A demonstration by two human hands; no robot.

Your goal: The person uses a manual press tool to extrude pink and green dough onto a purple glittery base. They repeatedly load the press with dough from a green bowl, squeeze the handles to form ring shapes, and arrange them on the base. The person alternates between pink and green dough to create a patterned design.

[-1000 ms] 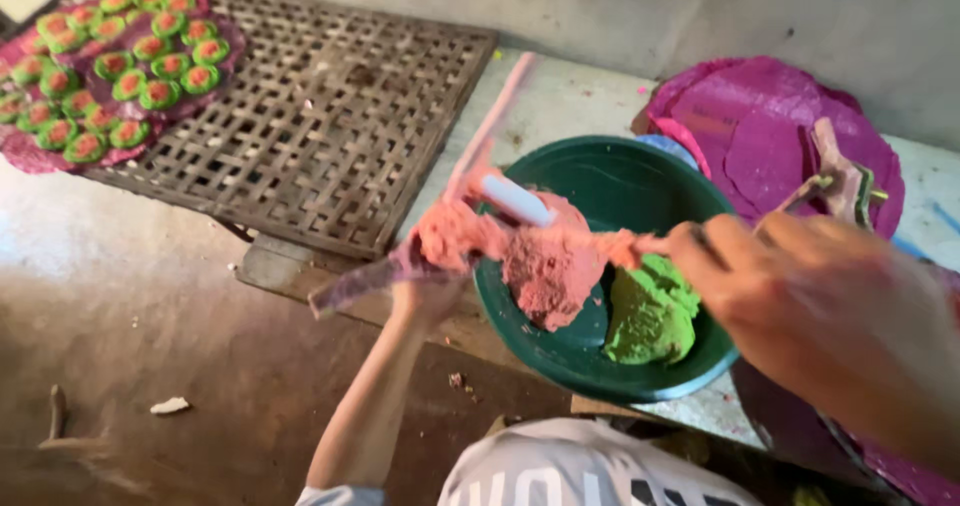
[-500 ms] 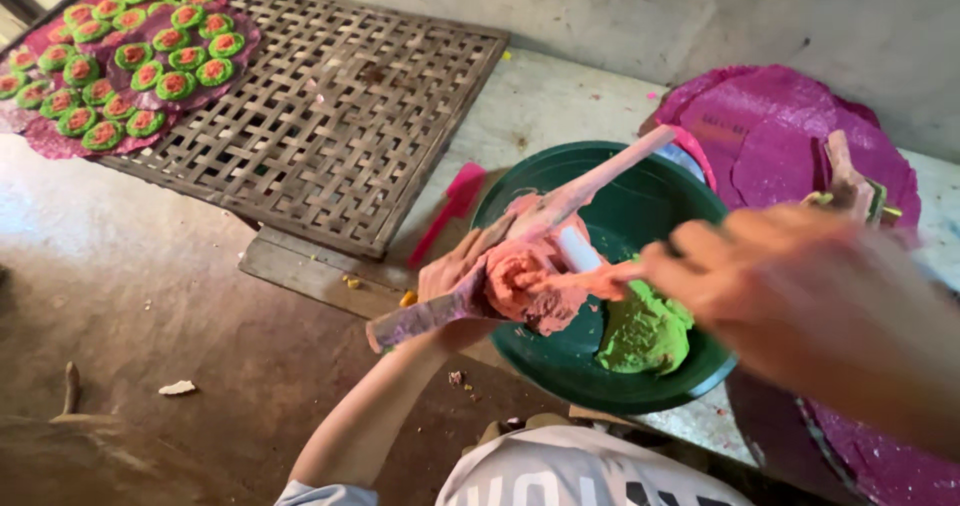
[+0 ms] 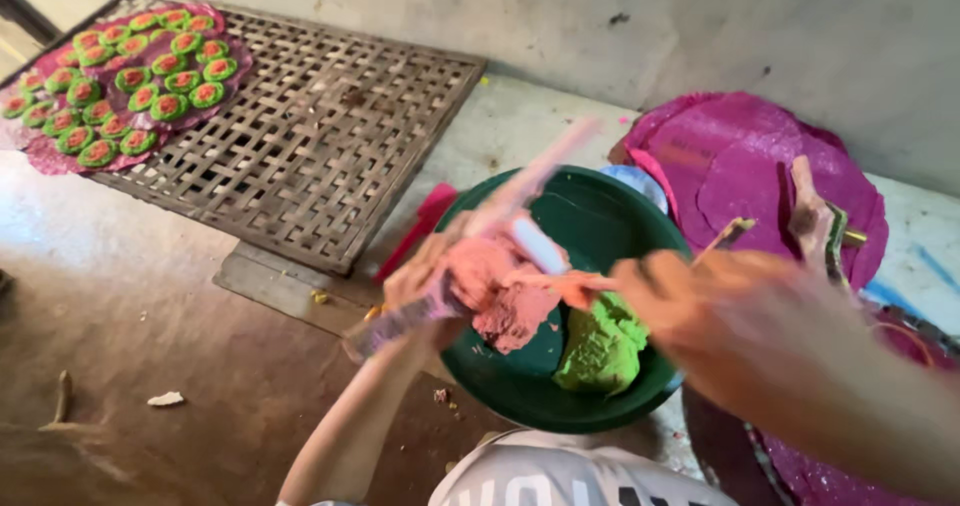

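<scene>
2 hands work over a green basin [image 3: 600, 216], both motion-blurred. left hand [image 3: 425, 281] is wrapped around a long pink stick [image 3: 480, 236] held at a slant, lower end toward the floor, upper end rising past the basin's far rim. a wad of pink dough [image 3: 490, 276] clings to the stick at the hand, above the basin's left half; a small white cylinder [image 3: 538, 244] sits against the dough, its attachment unclear. right hand [image 3: 700, 301] comes in from the right, fingers pinched on a thin strand of the pink dough drawn off the wad; the blur hides how tight that pinch is.

inside the basin: a lump of green dough [image 3: 600, 351] at the lower right, touching the wall, and pink dough resting on the bottom just under the wad.

progress, judged from the layout: on the far left, 1 magenta sheet [image 3: 40, 156] on the woven bamboo rack [image 3: 320, 146] carries about 20 finished pieces, round green-rimmed discs with red centres [image 3: 165, 106], set in rows. the sheet looks nearly full, the rest of the rack is bare lattice. sizeable amounts of both doughs remain, so i judge the batch well short of finished.

right of the basin: a stack of magenta sheets [image 3: 740, 166] with a wooden tool [image 3: 810, 216] lying on it. a red strip [image 3: 420, 221] shows at the basin's left edge. concrete floor [image 3: 150, 306] has scraps and crumbs.
</scene>
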